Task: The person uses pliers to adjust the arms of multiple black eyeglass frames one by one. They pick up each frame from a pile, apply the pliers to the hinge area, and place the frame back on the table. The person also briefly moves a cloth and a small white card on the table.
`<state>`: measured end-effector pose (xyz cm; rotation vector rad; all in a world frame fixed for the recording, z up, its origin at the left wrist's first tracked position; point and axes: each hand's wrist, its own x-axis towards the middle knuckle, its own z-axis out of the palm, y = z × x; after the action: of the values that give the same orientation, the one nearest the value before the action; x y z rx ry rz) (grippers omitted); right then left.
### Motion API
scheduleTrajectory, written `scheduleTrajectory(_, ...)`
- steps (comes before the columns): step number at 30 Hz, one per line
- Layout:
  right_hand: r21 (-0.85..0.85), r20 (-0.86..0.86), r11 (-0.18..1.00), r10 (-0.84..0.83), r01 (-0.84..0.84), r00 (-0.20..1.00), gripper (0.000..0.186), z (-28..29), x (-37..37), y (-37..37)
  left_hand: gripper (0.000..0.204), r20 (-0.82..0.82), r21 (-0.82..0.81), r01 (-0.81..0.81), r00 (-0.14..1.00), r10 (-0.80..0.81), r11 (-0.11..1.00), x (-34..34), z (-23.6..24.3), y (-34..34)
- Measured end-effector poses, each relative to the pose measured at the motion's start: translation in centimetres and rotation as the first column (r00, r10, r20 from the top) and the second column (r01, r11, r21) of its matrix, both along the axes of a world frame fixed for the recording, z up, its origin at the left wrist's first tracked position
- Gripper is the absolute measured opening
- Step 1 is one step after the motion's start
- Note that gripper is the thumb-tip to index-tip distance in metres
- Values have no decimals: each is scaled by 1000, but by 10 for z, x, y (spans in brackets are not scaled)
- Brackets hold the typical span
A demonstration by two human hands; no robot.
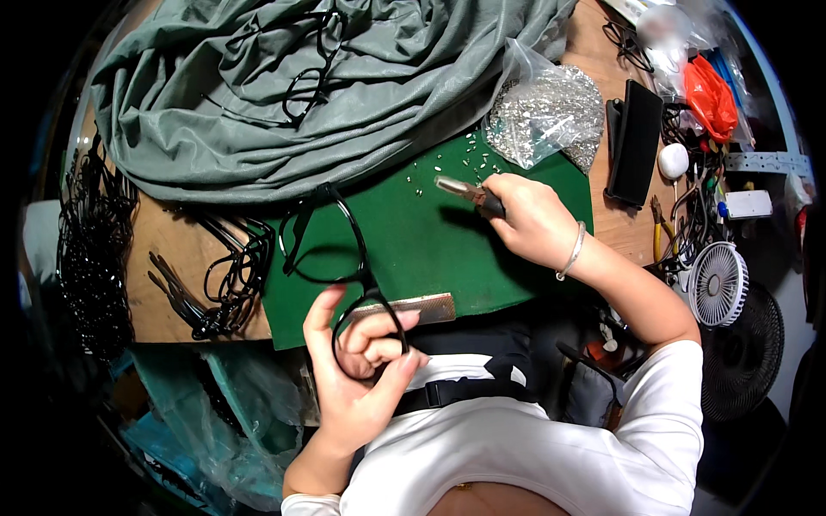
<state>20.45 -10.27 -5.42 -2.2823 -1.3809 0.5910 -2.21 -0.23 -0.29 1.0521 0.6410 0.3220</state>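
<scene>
Held in left hand [354,378] over near edge of green mat [482,271], by one rim, presumably leaving the temples free: black glasses frame [369,280]. Clasped in right hand [535,222], above mat: pliers [473,193].

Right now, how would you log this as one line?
left hand: holding black glasses frame; right hand: gripping pliers; work surface: green mat

Bright surface [624,232], black fisheye corners
I get glints off the clear bag [540,116], shadow below the pliers [472,193], and curved outer edges.
</scene>
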Motion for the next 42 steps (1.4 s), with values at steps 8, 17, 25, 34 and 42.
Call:
scheduleTrajectory(8,-142,18,989,45,-42,999,13,9,1,3,36,130,-469,177,983,-130,866,-8,5,12)
scheduleTrajectory(17,-95,50,995,22,-17,999,16,8,-15,-1,46,-50,-68,188,980,-191,980,-3,-9,-10)
scheduleTrajectory(25,266,-724,896,-58,356,687,15,41,-83,14,55,24,167,49,998,-54,985,12,-19,-31)
scheduleTrajectory(34,-232,-972,903,-224,363,-64,19,48,-72,14,54,-80,-95,211,972,-219,973,9,-4,-12)
scheduleTrajectory(42,-242,-957,942,-191,232,-219,21,56,-68,12,57,126,-364,304,953,-277,881,0,13,7)
